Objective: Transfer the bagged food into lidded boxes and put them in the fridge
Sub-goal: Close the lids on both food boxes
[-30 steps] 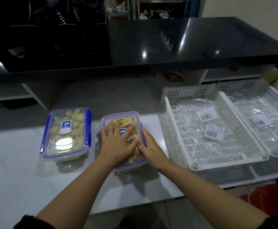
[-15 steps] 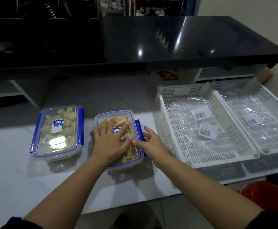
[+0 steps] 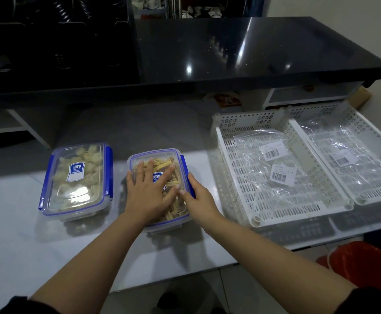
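Observation:
Two clear lidded boxes with blue clips stand on the white table. The left box holds pale round pieces and its lid is on. The right box holds yellow strips. My left hand lies flat on this box's lid with fingers spread. My right hand rests against the box's right side, its fingers on the blue side clip. Two empty clear bags with barcode labels lie in the white basket.
Two white perforated baskets sit side by side at the right, the far one holding another clear bag. A black counter overhangs behind. A red bin stands below the table's right edge.
My right hand drew back from the box's side half a second ago, showing the blue clip sticking out, and is now back against that clip. My left hand stayed on the lid.

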